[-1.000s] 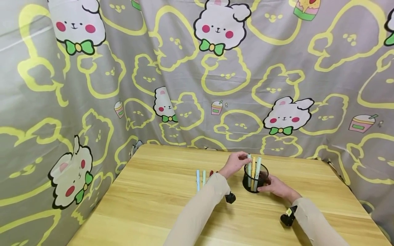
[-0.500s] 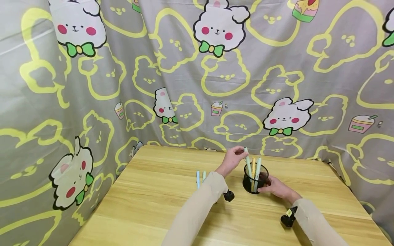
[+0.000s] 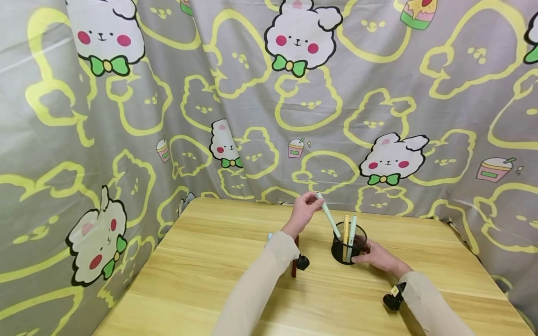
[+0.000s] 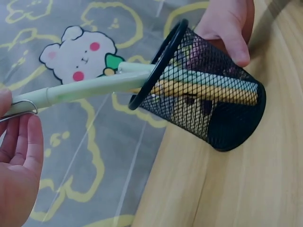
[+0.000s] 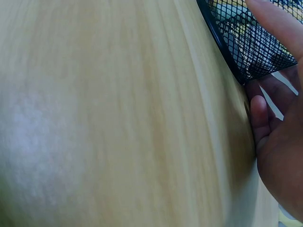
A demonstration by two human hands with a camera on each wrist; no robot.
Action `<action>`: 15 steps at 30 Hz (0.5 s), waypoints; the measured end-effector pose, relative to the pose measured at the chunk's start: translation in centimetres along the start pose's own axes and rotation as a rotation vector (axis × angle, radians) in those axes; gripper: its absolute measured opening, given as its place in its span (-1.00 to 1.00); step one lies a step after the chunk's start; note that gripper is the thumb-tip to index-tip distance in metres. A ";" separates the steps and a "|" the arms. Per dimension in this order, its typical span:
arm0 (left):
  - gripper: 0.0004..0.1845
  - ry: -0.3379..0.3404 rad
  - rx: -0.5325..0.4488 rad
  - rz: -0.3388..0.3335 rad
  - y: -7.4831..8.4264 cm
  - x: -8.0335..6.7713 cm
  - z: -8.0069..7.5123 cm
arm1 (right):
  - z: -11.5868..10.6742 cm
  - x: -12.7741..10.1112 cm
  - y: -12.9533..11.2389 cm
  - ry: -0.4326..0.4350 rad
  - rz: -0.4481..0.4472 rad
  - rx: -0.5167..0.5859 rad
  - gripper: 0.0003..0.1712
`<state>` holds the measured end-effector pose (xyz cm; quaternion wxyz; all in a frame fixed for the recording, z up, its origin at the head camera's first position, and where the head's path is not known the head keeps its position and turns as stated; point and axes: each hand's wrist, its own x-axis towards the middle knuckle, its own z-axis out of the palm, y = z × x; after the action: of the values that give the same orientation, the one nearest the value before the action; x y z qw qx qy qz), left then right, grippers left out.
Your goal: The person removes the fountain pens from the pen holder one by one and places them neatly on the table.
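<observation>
The left hand pinches a smooth pale green pen by its top, its lower end tilted inside the round black wire-mesh cup on the grained wooden table. The right hand wraps the cup's right side. A dark red pen lies left, partly hidden behind the sleeve.

The near half of the surface lay open along its near edge and toward its left edge, giving free passage there. Obstacles clustered toward the far edge: the mesh pen cup stood right of centre, with two pens rising above its rim. The green pen slanted up and left from the cup mouth, crossing the air above it. A dark red pen lay left of the cup. The curtain hung close behind the far and left edges, blocking passage beyond them.
</observation>
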<state>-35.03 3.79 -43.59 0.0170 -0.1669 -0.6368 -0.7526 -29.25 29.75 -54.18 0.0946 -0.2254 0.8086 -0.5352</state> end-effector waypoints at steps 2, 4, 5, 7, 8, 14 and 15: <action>-0.82 0.013 -0.028 0.003 0.1 0.0 -0.5 | 0.0 0.0 0.0 -0.001 -0.007 -0.004 -0.19; -0.80 0.028 -0.043 0.006 0.3 -0.1 -0.9 | 0.0 0.0 0.0 -0.003 -0.012 0.001 -0.19; -0.79 0.036 -0.047 0.007 0.4 -0.2 -1.1 | 0.0 0.0 0.0 -0.004 -0.013 0.005 -0.18; -0.76 0.044 -0.049 0.010 0.6 -0.3 -1.7 | -0.1 0.0 0.1 -0.006 -0.013 0.013 -0.17; -0.76 0.048 -0.044 0.009 0.6 -0.3 -1.9 | -0.1 0.0 0.1 -0.007 -0.011 0.016 -0.17; -0.77 0.038 -0.015 -0.008 0.8 -0.6 -4.1 | -0.1 0.1 0.2 -0.002 0.003 0.025 -0.17; -0.76 0.033 -0.008 -0.008 0.9 -0.6 -4.5 | -0.1 0.1 0.2 -0.002 0.002 0.026 -0.17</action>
<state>-35.24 -0.82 -43.48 0.0239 -0.1520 -0.6339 -0.7580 -29.43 29.88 -54.27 0.0991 -0.2239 0.8016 -0.5454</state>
